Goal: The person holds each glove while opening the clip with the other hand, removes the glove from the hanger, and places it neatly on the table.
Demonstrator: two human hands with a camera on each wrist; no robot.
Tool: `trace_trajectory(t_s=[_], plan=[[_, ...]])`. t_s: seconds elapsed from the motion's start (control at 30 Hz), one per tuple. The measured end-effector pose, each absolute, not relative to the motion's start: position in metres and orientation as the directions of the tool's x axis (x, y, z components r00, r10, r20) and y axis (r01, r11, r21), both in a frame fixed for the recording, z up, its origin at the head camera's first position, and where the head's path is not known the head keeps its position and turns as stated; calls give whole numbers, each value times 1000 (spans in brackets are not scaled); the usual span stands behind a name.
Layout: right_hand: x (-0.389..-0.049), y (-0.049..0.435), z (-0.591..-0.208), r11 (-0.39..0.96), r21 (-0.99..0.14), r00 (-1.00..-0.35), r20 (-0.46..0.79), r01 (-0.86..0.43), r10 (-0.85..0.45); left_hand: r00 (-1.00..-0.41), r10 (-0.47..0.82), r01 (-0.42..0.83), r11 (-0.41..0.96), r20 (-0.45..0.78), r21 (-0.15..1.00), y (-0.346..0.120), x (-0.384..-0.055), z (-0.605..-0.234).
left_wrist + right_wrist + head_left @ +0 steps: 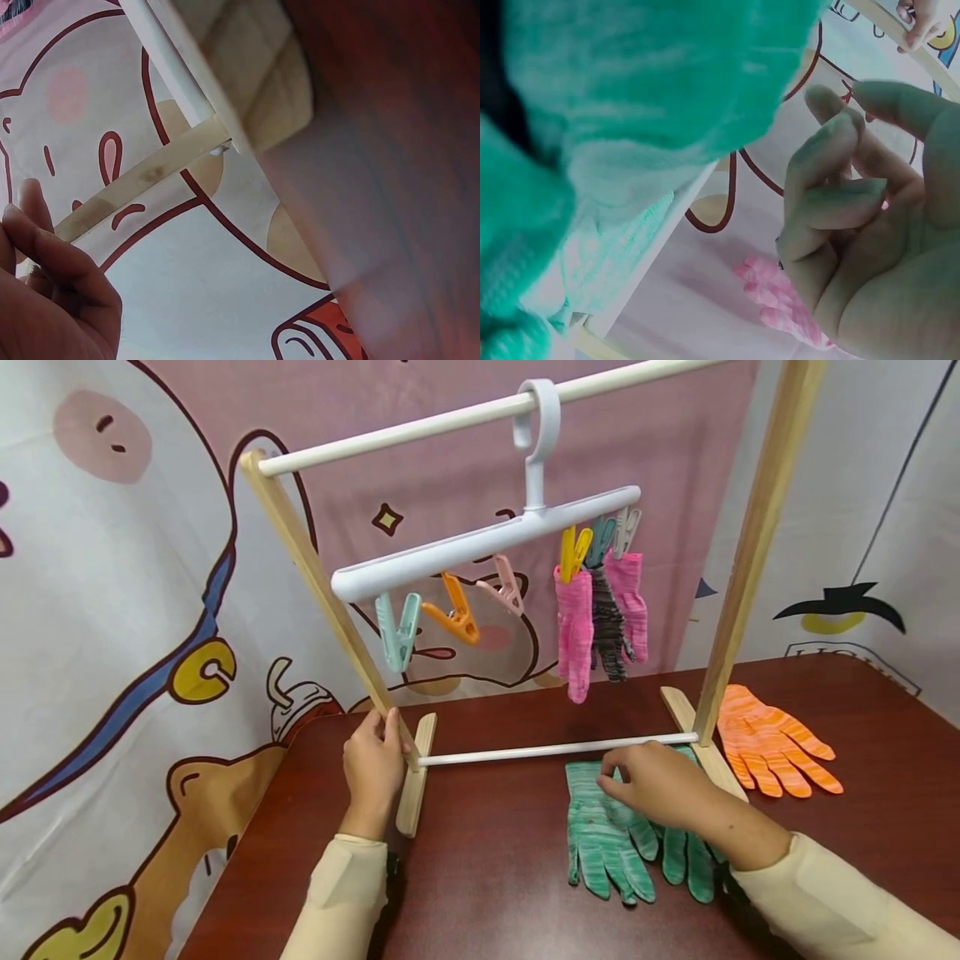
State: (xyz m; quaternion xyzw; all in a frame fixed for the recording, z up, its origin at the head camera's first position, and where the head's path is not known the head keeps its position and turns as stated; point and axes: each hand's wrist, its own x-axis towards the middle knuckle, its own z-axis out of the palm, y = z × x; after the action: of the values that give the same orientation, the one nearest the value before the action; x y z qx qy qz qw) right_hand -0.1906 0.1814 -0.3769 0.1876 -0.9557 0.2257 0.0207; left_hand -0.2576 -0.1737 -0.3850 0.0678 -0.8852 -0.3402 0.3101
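My left hand [373, 764] grips the lower part of the left wooden post [322, 593] of a drying rack, and the left wrist view shows its fingers around that post. My right hand [660, 781] hovers over a pair of green gloves [606, 831] on the table. Its fingers [821, 161] are loosely bent with nothing between them. From the rack's top rod [420, 431] hangs a white hanger [450, 550]. Clothespins hold two pink gloves [575, 631] and a dark grey glove [606, 618] at its right end.
Mint [397, 631], orange [459, 610] and pale pink clothespins [507, 587] hang bare on the hanger's left half. An orange glove [776, 743] lies right of the rack's right foot [686, 714]. A white lower bar [540, 751] joins the posts above the brown table [487, 877].
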Motion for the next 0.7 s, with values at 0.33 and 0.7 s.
trace_trajectory(t_s=[0.33,0.7], plan=[[-188,187,-346,792,-490,-904,391,-364,-173,-808,-327,85,758,490,647,-173,-255,-386],[-199,178,-314,723,-565,-840,541,-398,-40,-808,-321,93,759,494,645,-175,-254,-386]])
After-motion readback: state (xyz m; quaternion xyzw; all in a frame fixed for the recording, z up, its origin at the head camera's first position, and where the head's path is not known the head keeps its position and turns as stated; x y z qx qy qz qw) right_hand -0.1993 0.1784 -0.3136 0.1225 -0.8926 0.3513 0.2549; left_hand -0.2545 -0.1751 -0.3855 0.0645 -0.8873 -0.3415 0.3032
